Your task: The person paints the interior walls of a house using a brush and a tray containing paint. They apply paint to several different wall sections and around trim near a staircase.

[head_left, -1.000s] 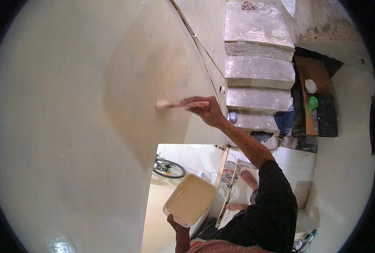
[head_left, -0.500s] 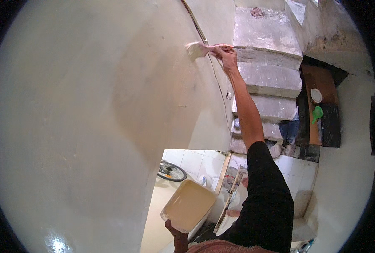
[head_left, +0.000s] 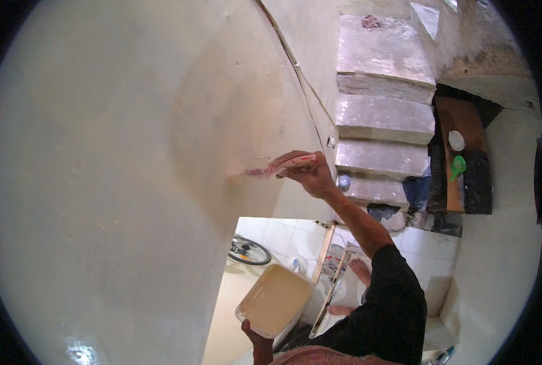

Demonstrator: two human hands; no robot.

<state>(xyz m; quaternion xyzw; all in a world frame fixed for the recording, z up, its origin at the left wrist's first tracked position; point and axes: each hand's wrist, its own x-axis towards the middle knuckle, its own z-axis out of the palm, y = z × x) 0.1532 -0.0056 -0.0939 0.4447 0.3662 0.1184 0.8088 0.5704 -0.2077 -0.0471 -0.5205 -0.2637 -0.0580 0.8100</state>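
Note:
My right hand (head_left: 307, 173) grips the handle of a paintbrush (head_left: 252, 173), whose blurred bristle end is at the cream wall (head_left: 112, 152) in front of me, over a darker patch that may be shadow or wet coating. In the lower middle, my left hand (head_left: 254, 334) holds a rectangular tub (head_left: 274, 298) of beige liquid by its near edge. My forearm and dark sleeve reach up from the lower right to the brush. My bare feet show below, on a pale board with a wooden edge.
Rough steps (head_left: 383, 112) run up the right, beside cables (head_left: 286, 48) on the wall. Farther right are a dark-and-brown ledge (head_left: 468, 194), a white lid (head_left: 456, 140) and a green scoop (head_left: 457, 164). A bicycle wheel (head_left: 249, 249) lies below on the white tiles (head_left: 304, 243).
The brush went up and right toward the cables, then came back down and left, ending a little lower than one second ago. The tub in my left hand moved only slightly.

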